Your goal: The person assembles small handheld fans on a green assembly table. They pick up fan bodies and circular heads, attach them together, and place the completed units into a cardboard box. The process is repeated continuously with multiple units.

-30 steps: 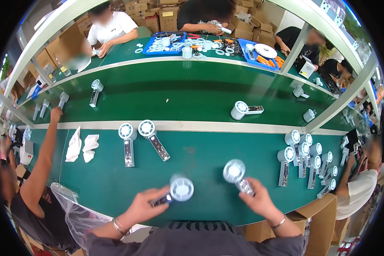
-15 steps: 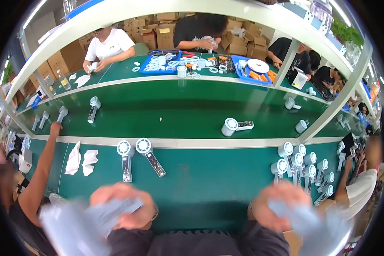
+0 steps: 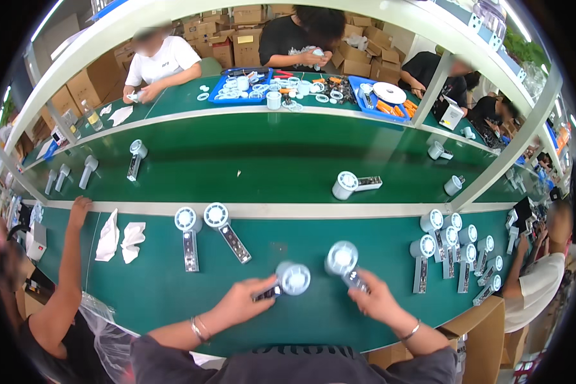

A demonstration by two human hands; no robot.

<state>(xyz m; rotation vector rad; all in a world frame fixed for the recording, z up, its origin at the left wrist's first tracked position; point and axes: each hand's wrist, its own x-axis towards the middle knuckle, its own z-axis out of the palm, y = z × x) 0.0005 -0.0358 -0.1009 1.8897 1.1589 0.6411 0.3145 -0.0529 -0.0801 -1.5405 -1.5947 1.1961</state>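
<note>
Round-headed unit (image 3: pixel 296 279) sat in your left hand (image 3: pixel 240 302), its twin (image 3: pixel 342 257) in your right hand (image 3: pixel 377 299); each grip held a handle (image 3: pixel 267 294); pinching clear of exposed circuitry (image 3: pixel 354 280) seemed wisest.

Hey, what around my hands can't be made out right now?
In the head view:
- Left device: handle end hidden by the left hand.
- Right device: handle end hidden by the right hand; round face blurred.
- Cardboard box: partly behind the right forearm.
- Far-left device: details too small.
</note>
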